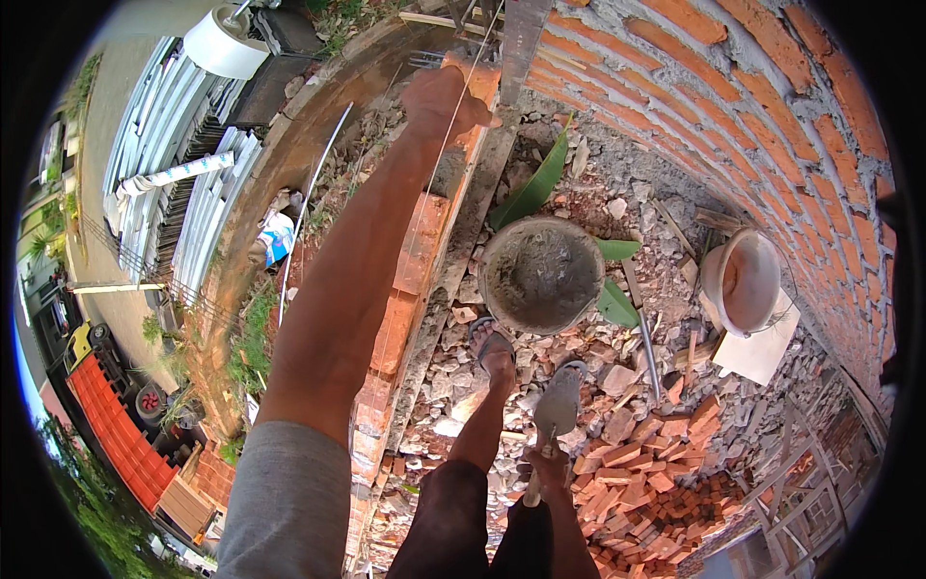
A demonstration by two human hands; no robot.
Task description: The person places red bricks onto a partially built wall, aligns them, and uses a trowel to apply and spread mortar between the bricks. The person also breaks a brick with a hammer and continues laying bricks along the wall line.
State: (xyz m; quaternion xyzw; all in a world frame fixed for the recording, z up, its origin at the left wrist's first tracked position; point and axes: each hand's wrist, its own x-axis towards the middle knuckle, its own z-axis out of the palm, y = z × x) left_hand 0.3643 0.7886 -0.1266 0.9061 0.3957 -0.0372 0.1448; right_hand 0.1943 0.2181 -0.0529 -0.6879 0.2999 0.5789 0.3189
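Note:
My left hand (446,104) reaches to the far end of a low brick wall (410,261), its fingers curled over a brick (473,69) there, beside a taut string line. My right hand (546,468), low near my legs, grips the handle of a trowel (557,403) with grey residue on its blade. A round bucket of wet grey mortar (538,272) stands on the rubble right of the low wall, just beyond my sandalled foot (492,347).
A tall brick wall (714,106) rises at the right, near a second bucket (743,280) and a pale board (757,352). Loose bricks (646,482) lie in a pile below. Metal sheets (159,135) lie left of a trench; large leaves (540,179) lie on the rubble.

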